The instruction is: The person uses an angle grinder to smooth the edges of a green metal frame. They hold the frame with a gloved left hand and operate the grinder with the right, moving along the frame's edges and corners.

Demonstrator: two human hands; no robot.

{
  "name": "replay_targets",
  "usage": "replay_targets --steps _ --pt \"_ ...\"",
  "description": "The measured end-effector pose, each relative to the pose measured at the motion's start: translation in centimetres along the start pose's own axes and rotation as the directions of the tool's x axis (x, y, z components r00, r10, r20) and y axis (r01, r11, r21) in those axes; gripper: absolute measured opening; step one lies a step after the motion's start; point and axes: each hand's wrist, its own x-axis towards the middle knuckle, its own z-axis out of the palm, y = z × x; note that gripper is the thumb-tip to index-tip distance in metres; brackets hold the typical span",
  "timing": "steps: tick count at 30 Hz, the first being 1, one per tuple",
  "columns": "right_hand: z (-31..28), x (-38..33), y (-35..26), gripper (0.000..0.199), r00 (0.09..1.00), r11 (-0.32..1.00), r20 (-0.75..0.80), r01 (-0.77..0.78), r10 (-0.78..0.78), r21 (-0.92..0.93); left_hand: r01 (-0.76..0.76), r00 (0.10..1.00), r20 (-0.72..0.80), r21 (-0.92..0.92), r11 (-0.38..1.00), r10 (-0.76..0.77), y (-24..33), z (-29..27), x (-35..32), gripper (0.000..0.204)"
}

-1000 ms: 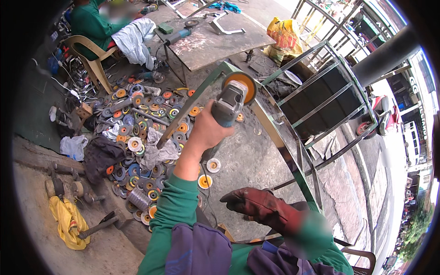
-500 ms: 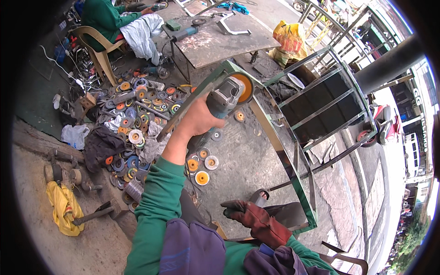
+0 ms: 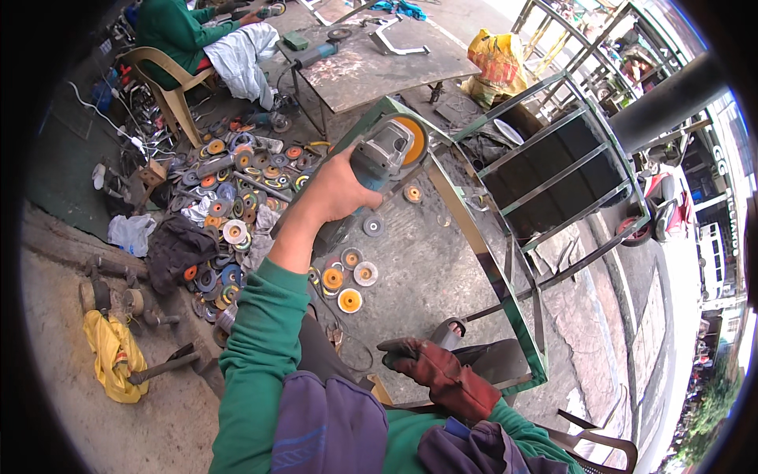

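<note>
While the left hand wraps its grip tight round the angle grinder, the orange disc meets the green steel frame — held out at arm's length, likely against sparks. Gloved, the right hand rests curled near the frame's lower corner, clasping nothing. Spent discs litter the floor.

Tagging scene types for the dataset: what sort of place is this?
Likely an open-air metalworking or welding yard. The left hand holds an angle grinder against a green steel frame, worn grinding discs litter the concrete, and a steel work table stands nearby.
</note>
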Motion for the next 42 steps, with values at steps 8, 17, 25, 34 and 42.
replay_targets --steps 8,17,25,34,42 --pt "0.2 0.7 1.2 0.047 0.999 0.999 -0.018 -0.034 0.033 -0.040 -0.019 0.999 0.037 -0.039 0.999 0.020 0.3 -0.1 0.2 0.069" --pt "0.1 1.1 2.6 0.044 0.999 0.998 0.016 -0.046 0.045 0.051 0.018 0.994 0.110 -0.036 0.999 -0.014 -0.8 1.9 -1.9 0.073" --pt "0.2 1.2 2.7 0.048 1.000 0.997 -0.012 -0.007 0.008 0.082 -0.006 0.997 -0.081 -0.189 0.982 -0.009 -3.2 -0.5 4.1 0.048" --pt "0.1 0.2 -0.5 0.048 0.987 0.977 -0.043 -0.146 0.155 0.153 0.004 0.973 -0.227 -0.112 0.994 -0.029 -2.3 -0.2 4.4 0.053" --pt "0.5 0.9 0.8 0.044 0.994 0.994 -0.009 -0.106 0.106 -0.032 0.017 0.977 -0.211 -0.100 0.995 -0.037 -3.5 -0.6 3.9 0.054"
